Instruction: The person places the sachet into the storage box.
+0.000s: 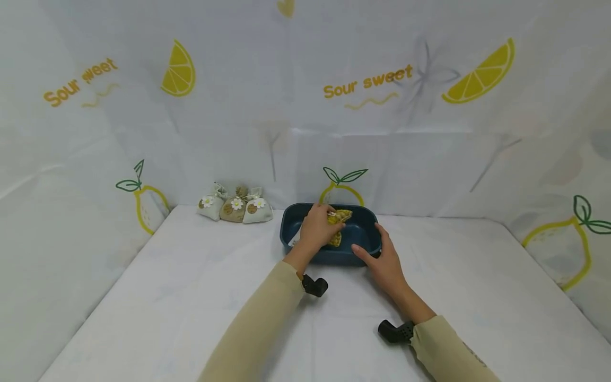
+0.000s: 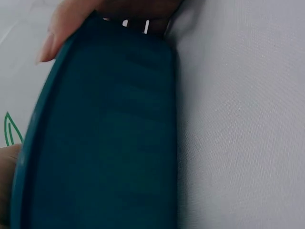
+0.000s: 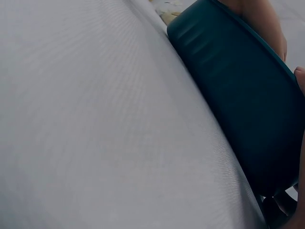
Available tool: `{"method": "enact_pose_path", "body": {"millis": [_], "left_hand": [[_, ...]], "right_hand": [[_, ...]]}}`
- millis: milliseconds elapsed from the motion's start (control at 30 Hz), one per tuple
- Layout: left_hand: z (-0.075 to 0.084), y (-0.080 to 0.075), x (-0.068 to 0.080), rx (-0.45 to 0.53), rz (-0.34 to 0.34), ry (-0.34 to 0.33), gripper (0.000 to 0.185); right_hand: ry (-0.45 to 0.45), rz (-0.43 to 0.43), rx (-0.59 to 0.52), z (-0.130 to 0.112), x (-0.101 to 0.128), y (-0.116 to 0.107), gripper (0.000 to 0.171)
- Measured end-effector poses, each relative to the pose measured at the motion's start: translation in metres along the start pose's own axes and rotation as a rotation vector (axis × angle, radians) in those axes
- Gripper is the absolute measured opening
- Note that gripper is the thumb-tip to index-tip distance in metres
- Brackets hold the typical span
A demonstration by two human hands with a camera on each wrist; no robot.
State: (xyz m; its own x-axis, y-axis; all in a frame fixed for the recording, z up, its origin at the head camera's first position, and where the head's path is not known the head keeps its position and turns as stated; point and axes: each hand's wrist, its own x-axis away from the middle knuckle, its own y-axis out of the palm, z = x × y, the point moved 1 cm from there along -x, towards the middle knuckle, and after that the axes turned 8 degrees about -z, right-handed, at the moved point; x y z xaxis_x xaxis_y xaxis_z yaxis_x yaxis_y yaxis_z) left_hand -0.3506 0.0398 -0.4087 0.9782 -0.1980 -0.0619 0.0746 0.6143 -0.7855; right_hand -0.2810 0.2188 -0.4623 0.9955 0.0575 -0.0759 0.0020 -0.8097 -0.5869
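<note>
A dark blue-green plastic basin (image 1: 350, 259) stands near the back of the white table. My left hand (image 1: 316, 229) reaches over its near rim and pinches a yellow patterned cloth bundle (image 1: 341, 215) inside it. The hand covers part of the bundle, so its full shape is hidden. At the basin's right end, my right hand (image 1: 385, 263) grips the wall, thumb on the near side. Something white with dark marks (image 1: 295, 238) lies in the basin's left part, mostly behind my left wrist. In the left wrist view the basin's side (image 2: 109, 124) fills the middle.
Several small drawstring sachets with daisies (image 1: 234, 207) sit in a row left of the basin, at the table's back edge. White fabric walls (image 1: 248, 111) printed with lemons rise behind and at both sides. Black wrist mounts (image 1: 315, 286) hang below both wrists.
</note>
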Motion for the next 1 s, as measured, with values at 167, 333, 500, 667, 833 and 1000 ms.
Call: {"method": "enact_pose_path", "body": {"millis": [167, 333, 500, 667, 833, 1000], "left_hand": [[0.0, 0.004, -0.005, -0.028, -0.063, -0.043, 0.046], [0.0, 0.011, -0.007, -0.141, -0.133, -0.032, 0.044], [0.0, 0.016, -0.008, -0.194, -0.162, -0.015, 0.04], [0.0, 0.019, -0.01, -0.21, -0.176, -0.008, 0.041], [-0.001, 0.019, -0.011, -0.208, -0.185, -0.01, 0.043], [-0.002, 0.012, -0.007, -0.15, -0.172, -0.004, 0.043]], "right_hand": [[-0.009, 0.003, 0.007, 0.0, -0.001, 0.0, 0.093], [-0.011, 0.009, 0.005, 0.001, 0.0, 0.001, 0.092], [-0.001, 0.008, 0.006, 0.002, -0.001, 0.001, 0.093], [0.006, 0.011, 0.01, 0.002, 0.0, -0.001, 0.094], [0.0, 0.011, 0.011, 0.003, 0.0, -0.001, 0.093], [-0.012, 0.005, 0.007, 0.002, -0.001, 0.0, 0.092]]}}
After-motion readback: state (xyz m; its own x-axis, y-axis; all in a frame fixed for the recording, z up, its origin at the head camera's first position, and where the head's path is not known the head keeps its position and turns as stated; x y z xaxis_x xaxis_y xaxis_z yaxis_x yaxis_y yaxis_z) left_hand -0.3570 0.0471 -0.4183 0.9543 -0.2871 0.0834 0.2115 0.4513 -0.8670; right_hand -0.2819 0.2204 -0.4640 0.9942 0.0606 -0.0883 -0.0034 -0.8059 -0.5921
